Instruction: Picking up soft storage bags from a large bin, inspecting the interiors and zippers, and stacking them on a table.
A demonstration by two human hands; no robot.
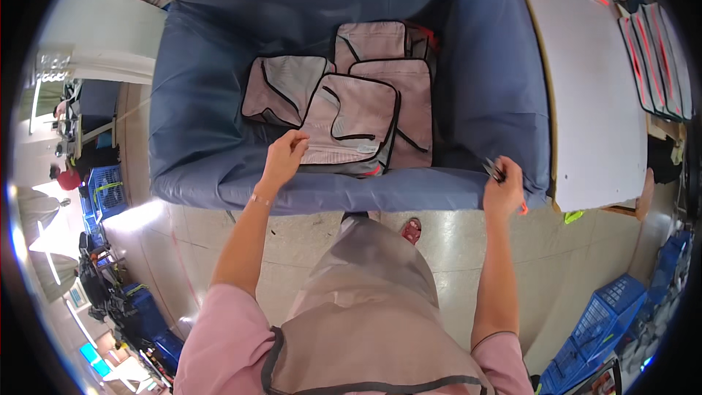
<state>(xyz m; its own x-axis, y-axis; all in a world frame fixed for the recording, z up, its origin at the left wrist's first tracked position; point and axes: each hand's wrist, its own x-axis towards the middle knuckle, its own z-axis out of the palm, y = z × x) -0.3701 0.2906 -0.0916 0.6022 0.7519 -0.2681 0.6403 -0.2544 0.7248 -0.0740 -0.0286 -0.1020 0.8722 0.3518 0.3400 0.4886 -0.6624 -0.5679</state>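
1 head-worn fisheye view, looking steeply down, close over a blue fabric bin (pixel 219 168), edges bending outward
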